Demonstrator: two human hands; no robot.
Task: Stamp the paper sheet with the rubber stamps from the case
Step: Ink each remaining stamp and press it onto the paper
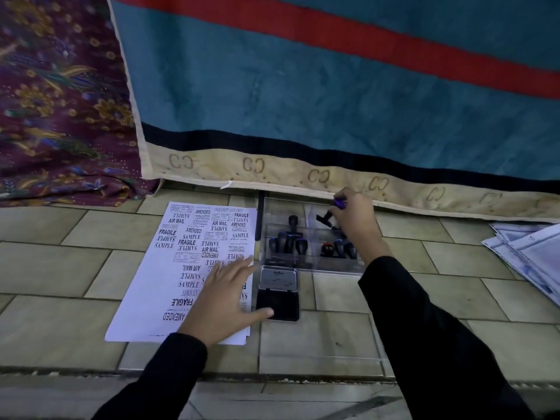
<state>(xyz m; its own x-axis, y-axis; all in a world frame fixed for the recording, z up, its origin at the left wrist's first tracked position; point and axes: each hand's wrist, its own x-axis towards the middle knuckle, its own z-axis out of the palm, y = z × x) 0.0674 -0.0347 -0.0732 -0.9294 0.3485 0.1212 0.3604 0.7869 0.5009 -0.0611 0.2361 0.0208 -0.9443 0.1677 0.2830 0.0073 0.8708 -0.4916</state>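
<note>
On floor, head view: left hand (224,294) flat on sheet (169,268), fingers spread, holding nothing. Right hand (354,221) at case (339,268) far-right corner, pinching purple-topped stamp (340,203). Looks like stamp pick-up; next needs inking on pad (281,301), then blank space. Stamp face hidden.

1. right hand (354,221) hides most of the purple stamp (340,202) it pinches.
2. left hand (224,295) covers several prints on the paper sheet (169,277).
3. loose papers (528,253) are cut off by the right edge.
</note>
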